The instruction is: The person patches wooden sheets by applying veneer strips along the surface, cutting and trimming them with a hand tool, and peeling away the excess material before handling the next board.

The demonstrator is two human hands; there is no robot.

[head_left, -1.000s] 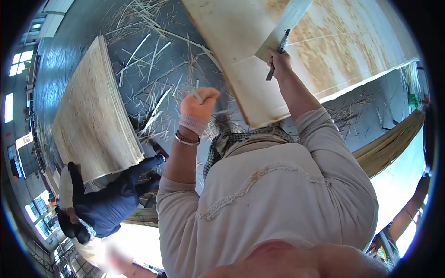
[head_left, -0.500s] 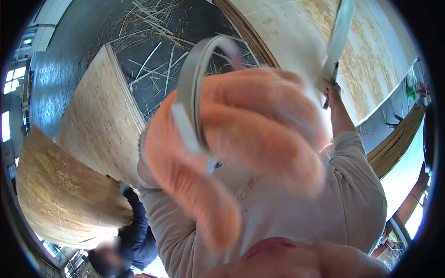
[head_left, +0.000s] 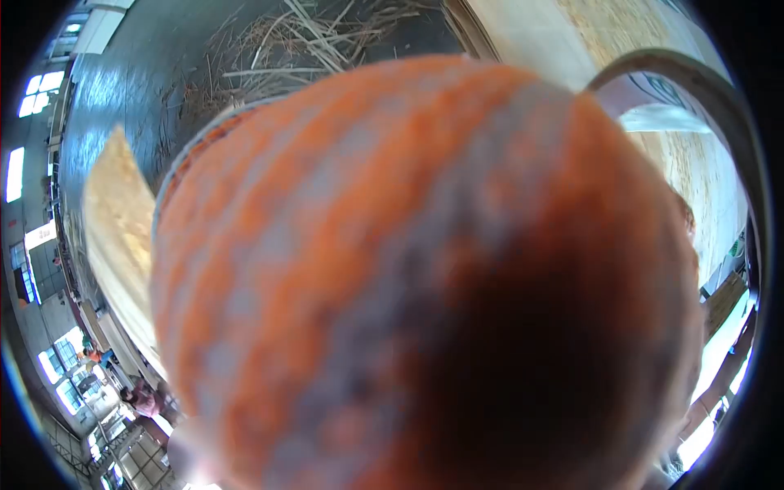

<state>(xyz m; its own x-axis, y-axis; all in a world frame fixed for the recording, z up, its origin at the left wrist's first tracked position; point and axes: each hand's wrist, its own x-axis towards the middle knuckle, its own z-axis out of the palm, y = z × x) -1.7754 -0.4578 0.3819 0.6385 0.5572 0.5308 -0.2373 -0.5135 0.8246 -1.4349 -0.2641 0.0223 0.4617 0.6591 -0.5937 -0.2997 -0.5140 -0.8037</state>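
My left hand [head_left: 351,245], in an orange and grey knit glove, fills most of the head view, very close to the camera and blurred. Its fingers are hidden or too dark to make out, so whether it grips anything cannot be told. A dark curved band [head_left: 739,122] arches from behind the glove's upper right and runs down the right edge; whether the glove touches it is unclear. Beside the glove's right edge shows a small skin-coloured sliver, possibly my right hand [head_left: 687,216]. The rest of that hand and anything in it are hidden.
Large wood sheets [head_left: 122,212] stand at the left, and more pale sheets [head_left: 531,33] lie at the upper right. Thin wood scraps [head_left: 302,37] litter the dark floor. A person in pink [head_left: 145,400] is far off at the lower left.
My gloved left hand has come much closer to the camera, covering my torso and right arm. The dark-handled tool in my right hand is hidden. The curved band has shifted right.
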